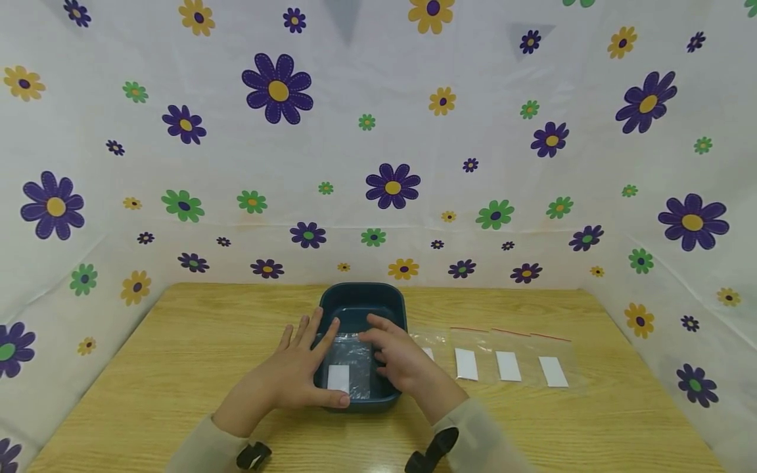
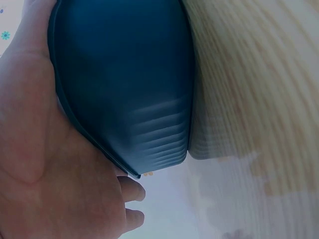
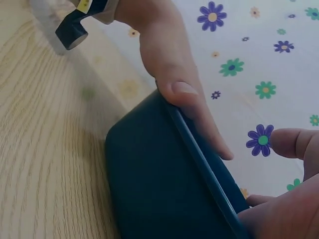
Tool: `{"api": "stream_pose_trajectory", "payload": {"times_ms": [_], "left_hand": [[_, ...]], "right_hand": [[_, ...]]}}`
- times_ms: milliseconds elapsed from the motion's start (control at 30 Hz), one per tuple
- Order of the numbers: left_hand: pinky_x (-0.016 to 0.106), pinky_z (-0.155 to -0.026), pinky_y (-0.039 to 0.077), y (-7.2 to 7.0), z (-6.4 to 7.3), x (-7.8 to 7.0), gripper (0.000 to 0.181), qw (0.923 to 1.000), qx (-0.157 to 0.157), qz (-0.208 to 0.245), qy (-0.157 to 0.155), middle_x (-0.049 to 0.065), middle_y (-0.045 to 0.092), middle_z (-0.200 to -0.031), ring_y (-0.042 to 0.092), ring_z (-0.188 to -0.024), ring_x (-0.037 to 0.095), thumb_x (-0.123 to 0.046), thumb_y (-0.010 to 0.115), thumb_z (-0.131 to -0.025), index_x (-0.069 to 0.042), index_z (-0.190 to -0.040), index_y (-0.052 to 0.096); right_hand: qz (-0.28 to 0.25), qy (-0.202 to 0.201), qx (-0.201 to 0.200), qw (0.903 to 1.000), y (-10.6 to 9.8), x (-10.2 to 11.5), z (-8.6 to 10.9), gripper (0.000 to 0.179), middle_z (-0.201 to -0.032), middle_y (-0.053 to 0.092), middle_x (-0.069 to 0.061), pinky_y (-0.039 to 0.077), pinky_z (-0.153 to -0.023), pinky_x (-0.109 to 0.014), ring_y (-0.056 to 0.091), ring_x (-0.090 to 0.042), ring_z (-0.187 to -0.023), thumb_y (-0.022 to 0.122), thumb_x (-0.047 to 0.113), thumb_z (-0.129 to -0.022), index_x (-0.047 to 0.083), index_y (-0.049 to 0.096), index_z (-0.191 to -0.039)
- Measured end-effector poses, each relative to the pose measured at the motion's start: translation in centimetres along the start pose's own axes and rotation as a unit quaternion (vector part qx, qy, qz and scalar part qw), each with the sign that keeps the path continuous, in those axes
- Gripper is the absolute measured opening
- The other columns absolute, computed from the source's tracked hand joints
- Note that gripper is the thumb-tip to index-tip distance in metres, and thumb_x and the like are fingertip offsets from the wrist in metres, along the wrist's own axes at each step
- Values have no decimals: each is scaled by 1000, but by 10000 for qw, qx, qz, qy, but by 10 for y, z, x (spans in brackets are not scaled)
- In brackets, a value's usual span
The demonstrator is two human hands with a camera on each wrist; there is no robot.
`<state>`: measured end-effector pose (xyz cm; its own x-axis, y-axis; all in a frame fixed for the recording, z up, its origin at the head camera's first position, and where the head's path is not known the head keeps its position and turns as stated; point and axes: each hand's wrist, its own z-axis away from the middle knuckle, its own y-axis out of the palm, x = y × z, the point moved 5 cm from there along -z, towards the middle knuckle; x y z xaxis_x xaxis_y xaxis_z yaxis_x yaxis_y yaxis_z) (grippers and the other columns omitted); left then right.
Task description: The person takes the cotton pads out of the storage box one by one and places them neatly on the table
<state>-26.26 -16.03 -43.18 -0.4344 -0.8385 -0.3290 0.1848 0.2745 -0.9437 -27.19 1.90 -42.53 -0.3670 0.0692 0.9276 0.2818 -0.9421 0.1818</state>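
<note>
A dark blue plastic bin (image 1: 362, 290) stands on the table between the hands. Inside it lies a clear zip bag (image 1: 359, 358) with a white card (image 1: 339, 376) at its lower left. My left hand (image 1: 292, 371) rests over the bin's left rim, fingers spread and straight, thumb across the near rim by the card. My right hand (image 1: 405, 361) reaches over the right rim, its fingertips near the bag's upper right corner; some fingers bend down into the bin. The right wrist view shows that hand (image 3: 286, 206) at the rim with one finger extended.
Several clear zip bags, each with a white card (image 1: 507, 366), lie in an overlapping row right of the bin; the nearest is partly behind the right hand. The wooden table (image 1: 236, 322) meets a white flower-printed cloth (image 1: 331, 144) at the back and sides.
</note>
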Motion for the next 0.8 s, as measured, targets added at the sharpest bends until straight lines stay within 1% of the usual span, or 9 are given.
{"api": "stream_pose_trajectory", "payload": {"times_ms": [100, 200, 267, 367, 500, 633, 700, 800], "left_hand": [[66, -119, 2, -2, 0, -1, 122, 10000, 5, 14, 17, 21, -8, -166, -1, -151, 48, -82, 63, -72, -17, -162, 11], [67, -118, 3, -3, 1, -1, 122, 10000, -12, 21, 53, 22, -7, -166, 0, -150, 49, -82, 63, -72, -16, -162, 12], [67, -118, 4, -3, 2, -1, 123, 10000, -22, 16, 71, 22, -6, -166, 0, -150, 49, -83, 63, -72, -15, -162, 12], [68, -117, 4, -3, 2, -2, 123, 9999, -43, 7, 101, 23, -5, -166, 1, -150, 50, -82, 63, -72, -14, -162, 12], [69, -117, 3, -3, 2, -2, 122, 9999, -27, -10, 122, 23, -6, -166, 1, -150, 50, -82, 63, -73, -14, -161, 12], [69, -117, 4, -1, 2, -2, 122, 9999, -27, -12, 130, 23, -6, -166, 1, -150, 51, -82, 62, -73, -13, -161, 13], [69, -117, 3, -1, 2, -2, 122, 9999, -25, -11, 139, 23, -6, -166, 1, -150, 51, -82, 62, -73, -13, -161, 13], [69, -117, 3, -1, 2, -1, 122, 9999, -54, -18, 152, 23, -6, -166, 1, -150, 50, -83, 62, -73, -14, -161, 12]], "right_hand": [[66, -35, -121, 9999, 2, -2, -4, 74, -163, 20, -22, 16, -115, -69, 15, -55, -146, 64, 21, -93, 11, 29, -157], [103, -177, -107, 9997, 7, -4, -9, 76, -161, 23, -24, 18, -117, -65, 19, -51, -147, 63, 20, -93, 7, 25, -157], [254, -319, -126, 9991, 10, -5, -13, 76, -160, 26, -25, 22, -116, -64, 24, -49, -146, 62, 19, -93, 6, 25, -157], [694, -461, -274, 9961, 12, -8, -17, 74, -156, 34, -24, 33, -112, -61, 39, -43, -139, 63, 21, -92, 7, 28, -157], [1367, -578, -543, 9874, 13, -10, -21, 73, -146, 48, -20, 42, -104, -56, 52, -34, -126, 66, 25, -91, 10, 34, -155], [1771, -731, -548, 9799, 16, -12, -23, 72, -135, 60, -16, 42, -105, -56, 58, -31, -121, 67, 25, -90, 9, 37, -154], [2034, -801, -491, 9746, 18, -13, -24, 70, -133, 62, -15, 44, -104, -56, 59, -31, -121, 66, 25, -91, 9, 39, -153], [2432, -925, -437, 9646, 22, -13, -25, 63, -142, 56, -15, 44, -104, -56, 53, -34, -129, 65, 25, -93, 13, 44, -151]]}}
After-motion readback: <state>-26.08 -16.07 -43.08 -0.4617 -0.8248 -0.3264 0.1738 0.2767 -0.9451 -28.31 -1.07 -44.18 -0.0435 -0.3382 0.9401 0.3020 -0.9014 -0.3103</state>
